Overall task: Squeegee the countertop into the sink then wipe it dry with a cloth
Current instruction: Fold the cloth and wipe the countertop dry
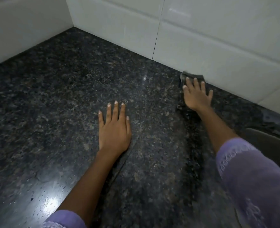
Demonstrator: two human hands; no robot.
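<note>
A dark speckled granite countertop (57, 102) fills the view. My right hand (196, 94) lies flat with spread fingers on a dark grey cloth (183, 76), pressing it to the counter right where the counter meets the back wall. Only the cloth's far edge and left side show past the hand. My left hand (114, 129) rests flat on the bare granite near the middle, fingers straight, holding nothing. The rim of the sink (271, 142) shows at the right edge, behind my right sleeve. No squeegee is in view.
White wall tiles (210, 38) rise behind the counter and meet a second tiled wall (25, 28) in a corner at the upper left. A seam (127, 155) runs through the granite beside my left wrist. Light glares off the counter at the lower left.
</note>
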